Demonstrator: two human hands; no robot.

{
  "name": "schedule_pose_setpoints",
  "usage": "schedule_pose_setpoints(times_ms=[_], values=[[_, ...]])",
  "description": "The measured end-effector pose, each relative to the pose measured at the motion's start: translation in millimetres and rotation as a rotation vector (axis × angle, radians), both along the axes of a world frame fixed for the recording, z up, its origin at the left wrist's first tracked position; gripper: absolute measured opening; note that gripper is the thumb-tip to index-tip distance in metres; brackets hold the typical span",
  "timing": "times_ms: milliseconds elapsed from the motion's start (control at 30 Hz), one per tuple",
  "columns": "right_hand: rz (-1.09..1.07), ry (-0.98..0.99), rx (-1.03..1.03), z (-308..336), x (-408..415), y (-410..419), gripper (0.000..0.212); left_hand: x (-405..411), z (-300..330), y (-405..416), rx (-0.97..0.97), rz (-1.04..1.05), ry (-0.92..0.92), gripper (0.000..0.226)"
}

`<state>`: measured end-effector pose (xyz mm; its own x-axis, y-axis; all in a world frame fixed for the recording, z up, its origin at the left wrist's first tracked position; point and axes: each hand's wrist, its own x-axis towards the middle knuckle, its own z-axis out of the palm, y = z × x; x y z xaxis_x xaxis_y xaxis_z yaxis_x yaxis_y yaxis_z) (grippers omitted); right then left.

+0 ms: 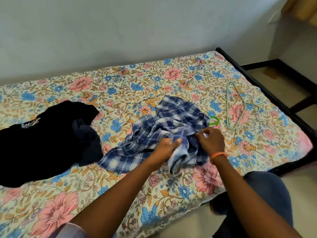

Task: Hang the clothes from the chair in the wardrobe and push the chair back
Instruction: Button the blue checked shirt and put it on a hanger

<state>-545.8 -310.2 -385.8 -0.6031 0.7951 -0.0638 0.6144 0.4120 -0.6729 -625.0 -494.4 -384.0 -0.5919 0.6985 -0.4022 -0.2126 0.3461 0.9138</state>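
Two garment heaps lay on the bed with the floral quilted cover (171,74): one crumpled blue-and-white plaid cotton shirt (164,121) near the middle, and one pile of black and dark navy clothing (42,140) well apart to its left. How many pieces made up the dark pile could not be told; a navy fold lay over the black cloth at its right side. White lettering on the black fabric began with "Sar", and the rest was creased and unreadable.

Two hangers were on the bed to the right of the plaid shirt. Of the bright green plastic hanger (214,121) only the curved hook showed, its body hidden under the shirt's edge. The pale grey-green plastic hanger (235,107) lay flat and fully in view, just beside it.

Both hands worked at the shirt's near edge. The left hand (167,148) had its fingers curled round a bunched, pale fold of the plaid cloth. The right hand (211,140), with one orange band (218,155) at its wrist, pinched a bit of the fabric between fingertips; what exactly it pinched was too small to make out.

The dark bed frame (257,79) ran along the far right side. A blue-clad knee (267,194) was cut off at the lower right.
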Motion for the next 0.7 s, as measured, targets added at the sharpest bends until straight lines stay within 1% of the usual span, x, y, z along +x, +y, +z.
schedule_pose_setpoints(times_ms=[33,67,100,133,167,200,267,300,333,367,433,467,500,567,633,667,700], values=[[-0.044,0.042,0.150,1,1,-12,0.021,-6,1,3,0.010,0.119,-0.065,0.043],[-0.051,0.137,0.167,4,4,-27,0.021,-11,3,4,-0.007,0.215,-0.114,0.047],[-0.002,0.249,0.098,8,6,-41,0.017,-15,5,5,-0.022,0.288,-0.166,0.049],[0.078,0.336,-0.060,14,8,-55,0.013,-18,4,5,-0.032,0.329,-0.249,0.048],[0.163,0.378,-0.271,22,10,-71,0.013,-18,6,4,-0.021,0.339,-0.373,0.045],[0.229,0.385,-0.478,28,12,-84,0.018,-17,7,3,-0.002,0.338,-0.513,0.044],[0.265,0.429,-0.847,34,16,-103,0.027,-12,14,-3,0.048,0.351,-0.756,0.045],[0.266,0.459,-0.952,33,19,-110,0.034,-11,14,-4,0.066,0.369,-0.841,0.046],[0.284,0.469,-0.976,30,21,-114,0.041,-11,12,-8,0.085,0.390,-0.907,0.046],[0.324,0.459,-0.922,30,25,-116,0.046,-10,15,-12,0.094,0.390,-0.953,0.047],[0.407,0.419,-0.758,33,30,-115,0.045,-11,16,-21,0.069,0.405,-0.986,0.045],[0.426,0.415,-0.723,35,31,-113,0.042,-11,15,-26,0.042,0.399,-0.999,0.042],[0.437,0.434,-0.742,38,30,-110,0.041,-11,14,-31,0.013,0.388,-1.013,0.039],[0.502,0.454,-0.827,44,28,-105,0.047,-10,13,-39,-0.004,0.373,-1.029,0.035],[0.592,0.404,-0.792,52,21,-103,0.051,-6,17,-45,0.015,0.337,-1.039,0.036],[0.607,0.381,-0.734,55,16,-104,0.047,-4,14,-45,0.010,0.332,-1.028,0.037],[0.593,0.365,-0.675,57,10,-105,0.039,-2,16,-46,-0.013,0.323,-0.991,0.038]])
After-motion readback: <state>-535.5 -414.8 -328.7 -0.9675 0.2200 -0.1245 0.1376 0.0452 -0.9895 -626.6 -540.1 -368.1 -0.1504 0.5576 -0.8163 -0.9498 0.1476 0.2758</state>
